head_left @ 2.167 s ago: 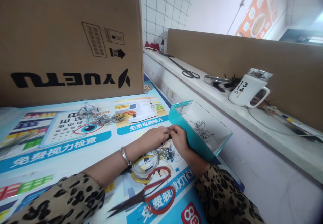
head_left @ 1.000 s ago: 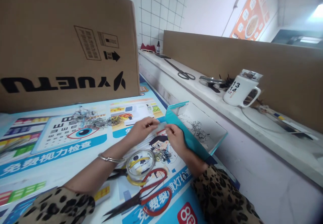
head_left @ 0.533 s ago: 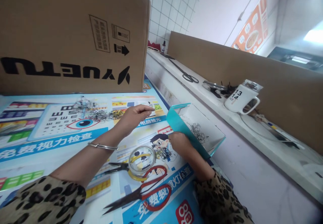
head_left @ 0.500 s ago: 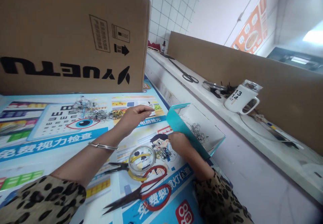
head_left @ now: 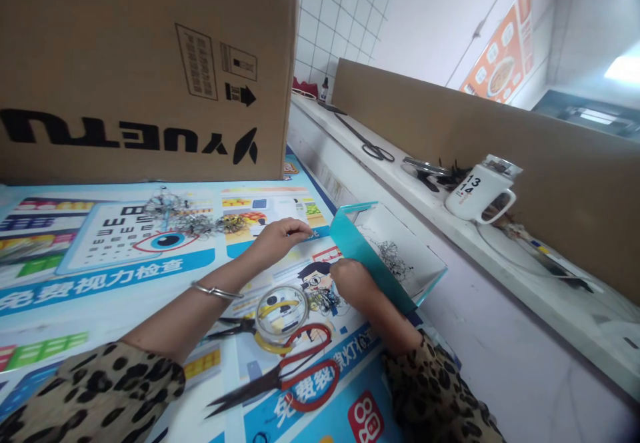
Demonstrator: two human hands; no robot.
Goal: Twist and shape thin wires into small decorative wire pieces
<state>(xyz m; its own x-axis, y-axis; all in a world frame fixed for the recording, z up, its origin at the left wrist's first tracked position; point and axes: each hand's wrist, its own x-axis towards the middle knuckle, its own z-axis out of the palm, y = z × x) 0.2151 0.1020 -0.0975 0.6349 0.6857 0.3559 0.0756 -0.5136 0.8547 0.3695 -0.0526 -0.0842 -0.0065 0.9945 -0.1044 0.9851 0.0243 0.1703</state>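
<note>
My left hand (head_left: 278, 236) hovers over the printed poster with its fingertips pinched together; what they hold is too small to name. My right hand (head_left: 350, 279) rests on the poster with curled fingers at a small heap of metal bits (head_left: 325, 302), beside the teal box (head_left: 353, 242). A clear round lid (head_left: 281, 310) lies just left of that heap. Red-handled scissors (head_left: 290, 376) lie nearer to me.
A big cardboard carton (head_left: 140, 70) stands at the back left. A pile of small metal parts (head_left: 190, 220) lies before it. On the raised white ledge stand a white mug (head_left: 474, 193) and black scissors (head_left: 373, 148), with a brown board behind.
My two hands were pinched together at first. The left hand then lifted away to the left, and the right hand dropped to the small heap by the lid.
</note>
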